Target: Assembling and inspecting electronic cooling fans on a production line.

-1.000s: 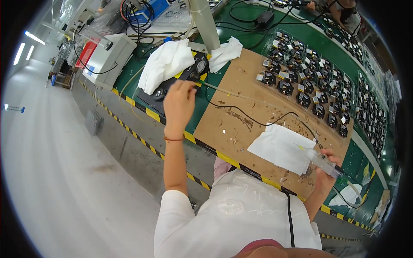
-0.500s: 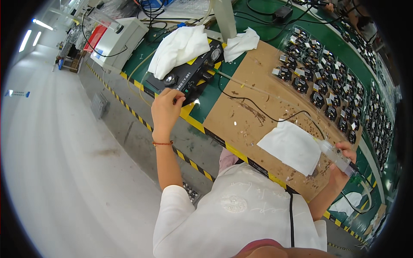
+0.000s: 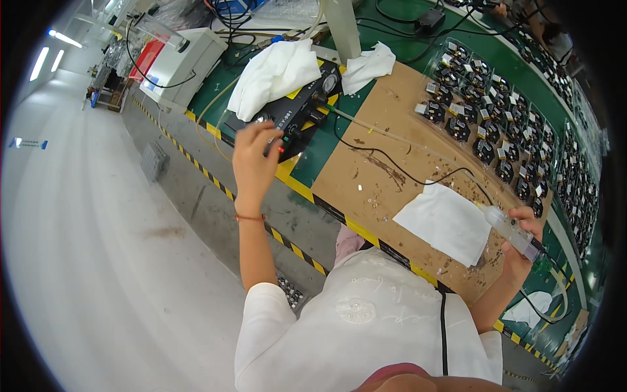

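Note:
My left hand (image 3: 255, 160) is at the front panel of a black glue dispenser controller (image 3: 304, 111) with knobs and a round gauge. Its fingers are bent and apart, with nothing seen between them, and they partly hide the panel. A small red light (image 3: 281, 149) glows beside the fingertips. My right hand (image 3: 520, 245) is closed around a clear dispensing syringe (image 3: 508, 230) at the right side of the board. The syringe lies tilted, its tip toward a white cloth (image 3: 445, 223). A tube and a black cable trail from its rear end.
A stained brown board (image 3: 366, 163) covers part of the green bench. Clear trays (image 3: 486, 117) hold many small black parts with white labels. White cloths (image 3: 277, 75) lie on the controller and beside it (image 3: 368, 68). A white machine (image 3: 186, 68) stands at the far left.
My left hand has lifted a little off the controller panel and its fingers have loosened. A red light now shows where a green one was. My right hand still holds the syringe.

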`<control>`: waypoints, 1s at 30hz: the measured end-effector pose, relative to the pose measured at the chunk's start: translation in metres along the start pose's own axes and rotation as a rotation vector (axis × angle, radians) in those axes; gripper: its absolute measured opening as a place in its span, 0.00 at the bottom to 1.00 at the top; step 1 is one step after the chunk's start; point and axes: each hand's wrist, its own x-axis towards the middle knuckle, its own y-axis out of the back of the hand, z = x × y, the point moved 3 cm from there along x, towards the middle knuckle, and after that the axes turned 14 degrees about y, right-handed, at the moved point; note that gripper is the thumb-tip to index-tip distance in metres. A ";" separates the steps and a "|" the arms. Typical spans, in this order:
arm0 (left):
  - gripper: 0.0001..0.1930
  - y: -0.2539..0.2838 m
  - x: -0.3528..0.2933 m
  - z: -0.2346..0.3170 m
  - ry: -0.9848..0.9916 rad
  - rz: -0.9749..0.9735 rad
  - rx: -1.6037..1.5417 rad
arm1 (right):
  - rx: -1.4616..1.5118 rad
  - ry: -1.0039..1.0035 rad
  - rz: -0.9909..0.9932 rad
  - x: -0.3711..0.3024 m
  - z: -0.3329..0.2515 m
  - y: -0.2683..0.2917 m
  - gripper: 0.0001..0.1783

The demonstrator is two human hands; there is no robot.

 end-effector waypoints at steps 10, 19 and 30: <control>0.40 -0.019 0.113 -0.011 -0.248 0.244 0.237 | -0.029 -0.037 0.084 -0.008 -0.010 0.003 0.25; 0.15 0.008 0.176 -0.008 -0.287 0.446 0.234 | -0.065 -0.042 0.134 -0.032 -0.019 0.025 0.27; 0.13 0.022 0.152 0.021 -0.268 -0.328 0.018 | -0.075 -0.154 0.292 -0.061 -0.014 0.042 0.26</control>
